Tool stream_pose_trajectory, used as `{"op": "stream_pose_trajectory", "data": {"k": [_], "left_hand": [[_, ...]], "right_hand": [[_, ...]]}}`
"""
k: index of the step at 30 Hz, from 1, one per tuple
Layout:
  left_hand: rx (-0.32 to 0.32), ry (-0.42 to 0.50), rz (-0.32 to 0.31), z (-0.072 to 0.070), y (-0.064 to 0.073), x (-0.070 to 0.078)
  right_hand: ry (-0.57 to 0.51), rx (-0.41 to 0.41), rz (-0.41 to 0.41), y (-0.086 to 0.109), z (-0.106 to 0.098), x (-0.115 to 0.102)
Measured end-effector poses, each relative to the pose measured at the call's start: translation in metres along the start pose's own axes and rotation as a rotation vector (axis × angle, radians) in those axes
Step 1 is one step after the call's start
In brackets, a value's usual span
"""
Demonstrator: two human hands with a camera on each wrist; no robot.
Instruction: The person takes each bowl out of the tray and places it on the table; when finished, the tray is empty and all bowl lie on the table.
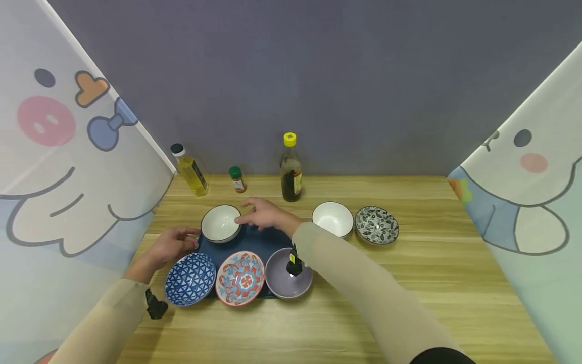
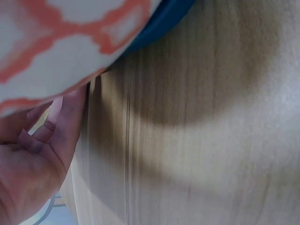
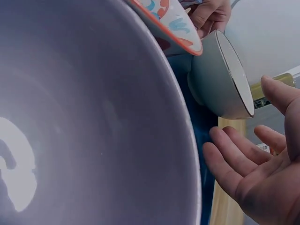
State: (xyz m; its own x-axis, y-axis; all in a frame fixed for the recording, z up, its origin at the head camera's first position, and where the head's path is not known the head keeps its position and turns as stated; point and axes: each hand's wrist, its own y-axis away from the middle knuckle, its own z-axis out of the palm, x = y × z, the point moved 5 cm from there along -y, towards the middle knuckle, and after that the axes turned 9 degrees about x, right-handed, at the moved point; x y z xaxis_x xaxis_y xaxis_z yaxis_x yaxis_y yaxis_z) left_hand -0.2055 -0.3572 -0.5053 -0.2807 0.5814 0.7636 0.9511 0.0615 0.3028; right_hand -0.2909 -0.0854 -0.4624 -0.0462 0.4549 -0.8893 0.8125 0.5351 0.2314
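Note:
A white bowl with a dark rim (image 1: pixel 221 223) sits at the back left of a dark blue mat (image 1: pixel 261 240). My right hand (image 1: pixel 261 214) reaches over its right rim in the head view. In the right wrist view, that hand's fingers (image 3: pixel 229 161) are spread and loosely bent, holding nothing, with the bowl (image 3: pixel 220 77) just beyond them. My left hand (image 1: pixel 175 246) is at the bowl's left side, fingertips close to its wall, above the blue-and-white bowl (image 1: pixel 190 279). In the left wrist view, a coral-patterned white bowl side (image 2: pixel 70 47) hides part of the left hand (image 2: pixel 35 161).
In front stand a red-and-blue floral bowl (image 1: pixel 240 279) and a purple bowl (image 1: pixel 287 285). Right of the mat are another white bowl (image 1: pixel 332 219) and a black-and-white leaf-patterned bowl (image 1: pixel 377 225). Behind are an oil bottle (image 1: pixel 193 174), a green-capped jar (image 1: pixel 237 181) and a yellow-capped bottle (image 1: pixel 291 174).

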Motion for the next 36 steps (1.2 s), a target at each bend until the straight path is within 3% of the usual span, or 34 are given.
{"op": "stream_pose_trajectory", "data": {"k": [12,27,36], "left_hand": [[-0.006,0.012,0.001,-0.001,0.002,0.005],[-0.006,0.033,0.011,0.002,0.0,0.002],[-0.004,0.021,0.004,0.001,0.001,0.001]], "right_hand": [[-0.101,-0.046,0.134,-0.005,0.012,0.012],[-0.109,-0.036,0.153,-0.005,0.016,0.014],[-0.134,-0.088,0.174,-0.006,0.024,0.013]]}}
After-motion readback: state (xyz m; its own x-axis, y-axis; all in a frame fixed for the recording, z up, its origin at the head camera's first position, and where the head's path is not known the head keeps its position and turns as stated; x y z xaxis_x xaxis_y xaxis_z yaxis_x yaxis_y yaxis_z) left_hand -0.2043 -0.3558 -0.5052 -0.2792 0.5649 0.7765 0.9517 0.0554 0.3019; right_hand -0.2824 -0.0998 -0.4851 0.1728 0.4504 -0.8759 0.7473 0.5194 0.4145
